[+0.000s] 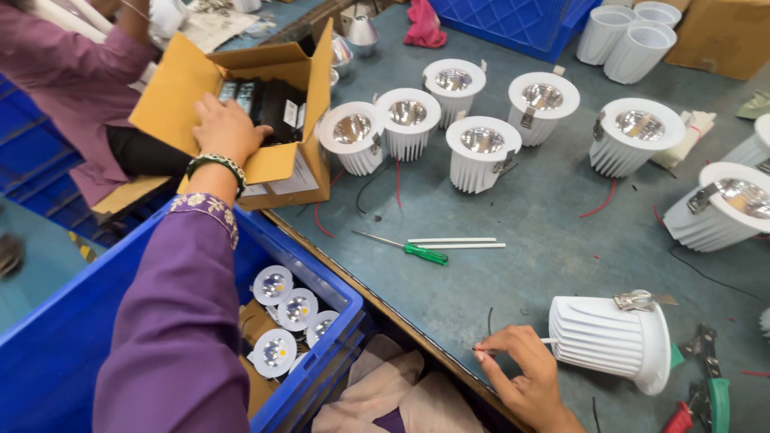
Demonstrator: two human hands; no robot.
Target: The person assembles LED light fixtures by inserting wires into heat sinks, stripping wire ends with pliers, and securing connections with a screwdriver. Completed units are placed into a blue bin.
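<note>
Nearest, a purple sleeve [172, 321] stretches over a blue crate [321, 377] holding small round lamps. At the table's edge, the right hand [521, 373] pinches a thin white wire [549, 341] from a white ribbed downlight [613, 341] lying on its side, which puts the wire within reach. Farther off, the left hand [228, 128] rests spread inside an open cardboard box [277, 160], steadying its flap. Beyond, more downlights [481, 148] stand face up.

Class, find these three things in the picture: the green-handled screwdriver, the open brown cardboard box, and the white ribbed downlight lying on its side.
Green-handled screwdriver [425, 255]: head view, on its green handle.
Open brown cardboard box [172, 92]: head view, on its left flap.
White ribbed downlight lying on its side [597, 337]: head view, on its finned body.
</note>
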